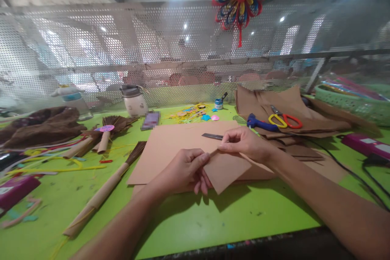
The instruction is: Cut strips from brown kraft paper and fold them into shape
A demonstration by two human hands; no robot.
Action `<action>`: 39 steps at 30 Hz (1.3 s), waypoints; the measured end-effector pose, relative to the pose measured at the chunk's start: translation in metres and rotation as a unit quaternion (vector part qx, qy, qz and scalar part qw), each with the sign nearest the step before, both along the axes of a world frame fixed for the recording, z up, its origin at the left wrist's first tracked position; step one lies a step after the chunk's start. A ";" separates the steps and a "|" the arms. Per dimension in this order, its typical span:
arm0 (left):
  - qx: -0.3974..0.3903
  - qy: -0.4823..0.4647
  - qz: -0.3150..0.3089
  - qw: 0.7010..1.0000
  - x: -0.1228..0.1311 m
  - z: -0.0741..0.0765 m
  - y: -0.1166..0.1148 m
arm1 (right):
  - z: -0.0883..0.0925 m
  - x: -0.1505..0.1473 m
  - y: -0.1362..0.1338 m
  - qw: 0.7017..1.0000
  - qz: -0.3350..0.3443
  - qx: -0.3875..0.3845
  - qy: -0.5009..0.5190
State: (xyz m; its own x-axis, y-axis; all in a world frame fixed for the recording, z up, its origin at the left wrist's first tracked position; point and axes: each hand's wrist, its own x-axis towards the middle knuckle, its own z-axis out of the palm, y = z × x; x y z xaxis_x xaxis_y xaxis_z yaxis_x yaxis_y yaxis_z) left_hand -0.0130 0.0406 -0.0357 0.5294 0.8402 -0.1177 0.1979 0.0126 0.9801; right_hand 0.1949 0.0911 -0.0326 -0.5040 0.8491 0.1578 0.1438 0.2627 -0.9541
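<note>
Left hand (185, 170), right hand (245, 144) both pinch brown paper piece (227, 170) at top corner, over larger sheet (170, 142). Seems early: piece flat, unrolled; finished paper brooms (100, 195) lie left.

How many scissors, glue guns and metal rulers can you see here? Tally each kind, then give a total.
Scissors: 1
Glue gun: 1
Ruler: 1
Total: 3
</note>
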 end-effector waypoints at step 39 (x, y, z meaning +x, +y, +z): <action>0.009 0.004 0.117 0.993 0.011 -0.015 0.009 | -0.015 -0.010 -0.002 0.998 -0.005 0.042 -0.037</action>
